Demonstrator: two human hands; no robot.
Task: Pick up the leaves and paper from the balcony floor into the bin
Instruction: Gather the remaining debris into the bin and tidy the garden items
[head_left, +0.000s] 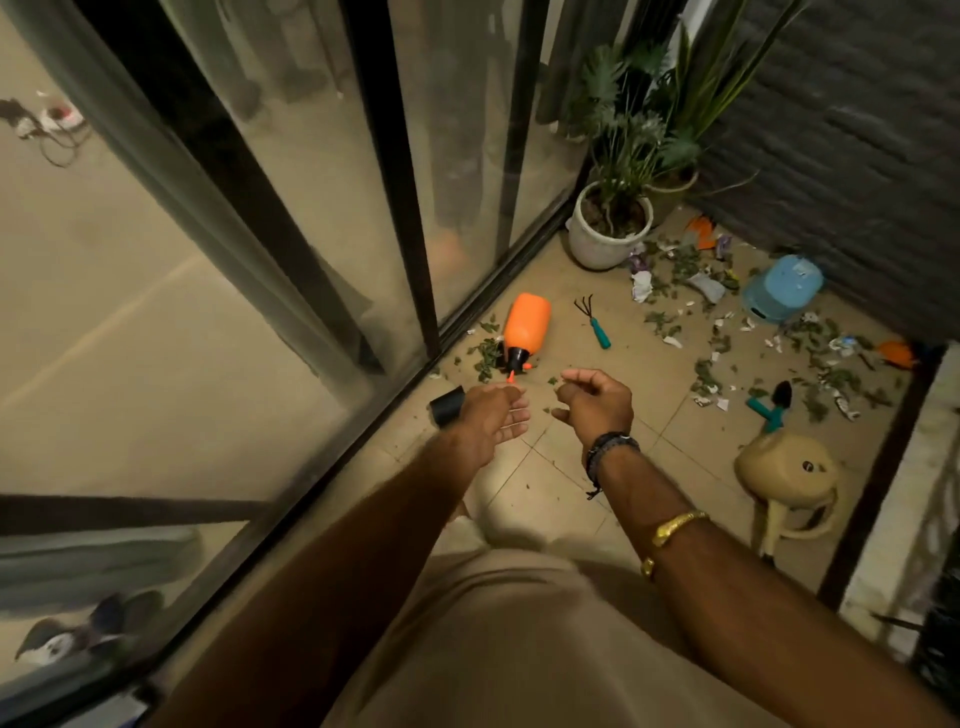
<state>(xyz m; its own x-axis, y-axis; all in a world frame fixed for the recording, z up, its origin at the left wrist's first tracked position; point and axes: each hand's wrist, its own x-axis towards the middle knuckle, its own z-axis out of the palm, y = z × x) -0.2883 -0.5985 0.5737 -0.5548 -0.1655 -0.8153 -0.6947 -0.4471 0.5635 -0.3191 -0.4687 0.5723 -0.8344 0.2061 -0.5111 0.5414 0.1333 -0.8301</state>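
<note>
Green leaves (685, 265) and torn white paper scraps (642, 285) lie scattered over the tiled balcony floor, mostly at the far right. A smaller leaf pile (487, 354) sits by the door track. A blue bin (784, 288) lies tipped over near the dark wall. Both my hands hover above the floor near the small pile. My left hand (493, 418) is flat with straight fingers. My right hand (597, 402) has loosely curled fingers, and I see nothing plainly held in it. A tiny leaf bit (552, 381) lies right by its fingertips.
An orange spray bottle (527, 325) lies by the glass sliding door (322, 218). Across the floor are a teal-handled hand rake (595, 325), a trowel (774, 405) and a beige watering can (789, 478). A white plant pot (605, 234) stands in the corner. A black roll (447, 405) rests on the door track.
</note>
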